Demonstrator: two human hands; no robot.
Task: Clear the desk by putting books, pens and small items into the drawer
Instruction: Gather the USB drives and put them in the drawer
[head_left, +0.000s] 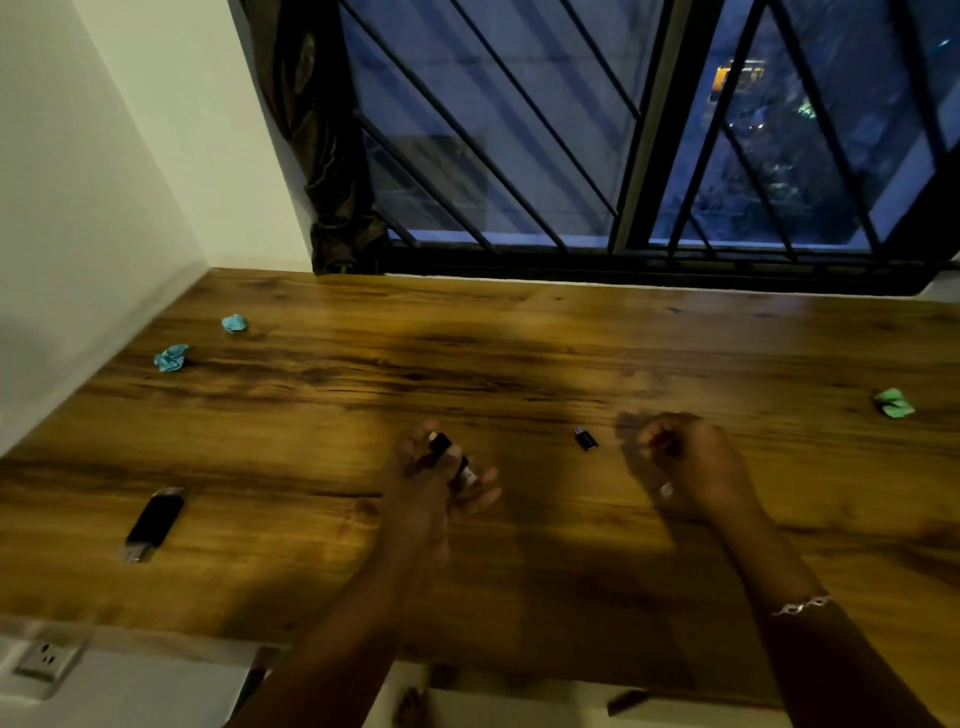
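My left hand hovers over the middle of the wooden desk and grips small dark items, one with a pale end. My right hand is to the right, fingers curled in a loose fist, with nothing visible in it. A small black adapter lies on the desk between the two hands. A black USB stick lies near the desk's front left. The drawer is not in view.
Two crumpled blue paper balls lie at the far left, and a crumpled green one at the far right. A barred window and a dark curtain stand behind the desk. A wall socket sits below the front left edge.
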